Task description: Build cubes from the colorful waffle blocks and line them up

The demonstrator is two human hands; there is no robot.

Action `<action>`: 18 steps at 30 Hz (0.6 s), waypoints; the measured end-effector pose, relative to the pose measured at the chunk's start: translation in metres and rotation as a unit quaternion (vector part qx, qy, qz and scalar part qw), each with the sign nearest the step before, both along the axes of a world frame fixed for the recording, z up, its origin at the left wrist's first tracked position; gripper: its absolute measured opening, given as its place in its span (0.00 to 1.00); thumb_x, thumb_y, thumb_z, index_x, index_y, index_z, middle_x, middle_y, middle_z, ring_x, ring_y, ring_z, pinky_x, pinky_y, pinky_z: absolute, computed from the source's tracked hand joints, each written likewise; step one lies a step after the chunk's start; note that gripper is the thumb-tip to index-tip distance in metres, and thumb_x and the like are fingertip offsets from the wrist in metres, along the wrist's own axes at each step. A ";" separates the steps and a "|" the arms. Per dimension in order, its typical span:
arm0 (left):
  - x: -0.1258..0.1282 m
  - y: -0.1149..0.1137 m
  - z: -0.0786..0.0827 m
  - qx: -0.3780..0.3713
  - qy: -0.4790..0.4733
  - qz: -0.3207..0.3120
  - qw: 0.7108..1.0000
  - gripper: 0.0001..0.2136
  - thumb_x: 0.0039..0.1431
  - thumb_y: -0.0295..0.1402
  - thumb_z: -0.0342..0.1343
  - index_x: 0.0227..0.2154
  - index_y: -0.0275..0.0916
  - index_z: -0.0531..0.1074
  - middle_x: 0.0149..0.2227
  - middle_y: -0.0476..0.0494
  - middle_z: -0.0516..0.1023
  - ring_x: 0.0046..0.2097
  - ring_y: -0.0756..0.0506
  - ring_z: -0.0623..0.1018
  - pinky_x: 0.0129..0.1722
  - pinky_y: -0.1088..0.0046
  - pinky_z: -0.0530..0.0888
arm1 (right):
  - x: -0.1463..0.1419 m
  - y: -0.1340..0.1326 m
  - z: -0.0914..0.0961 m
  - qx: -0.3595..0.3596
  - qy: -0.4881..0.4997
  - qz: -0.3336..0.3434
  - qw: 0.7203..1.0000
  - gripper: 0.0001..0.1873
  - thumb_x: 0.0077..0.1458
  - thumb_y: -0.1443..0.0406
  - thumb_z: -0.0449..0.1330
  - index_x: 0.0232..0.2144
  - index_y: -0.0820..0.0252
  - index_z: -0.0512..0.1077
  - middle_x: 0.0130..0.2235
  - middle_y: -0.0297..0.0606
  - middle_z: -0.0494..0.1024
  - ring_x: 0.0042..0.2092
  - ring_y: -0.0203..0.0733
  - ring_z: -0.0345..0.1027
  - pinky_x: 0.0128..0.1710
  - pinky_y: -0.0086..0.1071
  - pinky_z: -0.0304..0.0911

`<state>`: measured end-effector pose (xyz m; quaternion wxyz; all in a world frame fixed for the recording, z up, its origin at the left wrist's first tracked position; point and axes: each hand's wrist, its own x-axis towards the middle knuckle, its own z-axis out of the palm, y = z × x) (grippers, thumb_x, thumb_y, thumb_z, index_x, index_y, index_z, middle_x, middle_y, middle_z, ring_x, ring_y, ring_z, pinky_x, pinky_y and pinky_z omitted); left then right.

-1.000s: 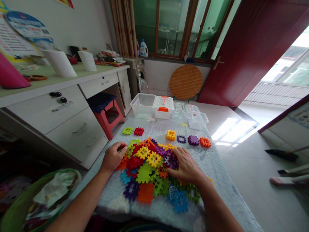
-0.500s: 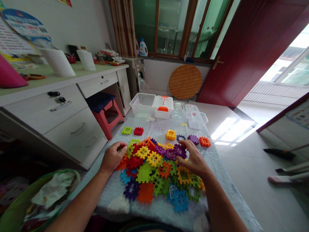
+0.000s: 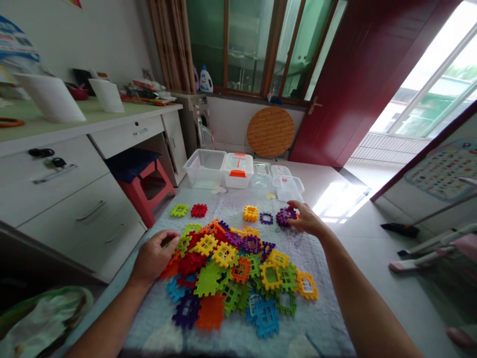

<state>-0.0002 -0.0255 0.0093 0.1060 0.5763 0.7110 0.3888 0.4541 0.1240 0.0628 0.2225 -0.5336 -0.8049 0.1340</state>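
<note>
My right hand (image 3: 308, 220) has its thumb and fingers round a purple square building piece (image 3: 286, 217) at the stack of purple pieces, right of the loose pile. My left hand (image 3: 154, 256) rests at the pile's left edge, next to green and orange pieces. Its fingers are curled in towards the thumb; whatever they hold, if anything, is hidden. Between my hands lies a heap of notched plastic pieces, with a yellow window piece (image 3: 224, 254), a plain orange square (image 3: 210, 312), a blue piece (image 3: 265, 318) and a purple window piece (image 3: 251, 243).
Behind the heap sit small groups of green (image 3: 179, 210), red (image 3: 199, 210) and yellow pieces (image 3: 251, 213), plus a dark blue frame piece (image 3: 266, 218). Clear plastic boxes (image 3: 204, 171) line the far end of the cloth-covered table (image 3: 309, 328). A red stool (image 3: 143, 194) stands left.
My right hand has carried the purple piece from above the heap to the purple stack at the right. My left hand stays by the heap. The camera view has shifted.
</note>
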 end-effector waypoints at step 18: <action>0.000 0.000 -0.001 0.004 0.002 0.006 1.000 0.15 0.52 0.46 0.52 0.31 0.41 0.76 0.33 0.46 0.81 0.37 0.43 0.80 0.41 0.72 0.74 | -0.007 0.003 -0.009 -0.021 -0.095 0.015 0.995 0.37 0.42 0.66 0.59 0.58 0.56 0.63 0.53 0.43 0.73 0.55 0.55 0.61 0.55 0.48 0.54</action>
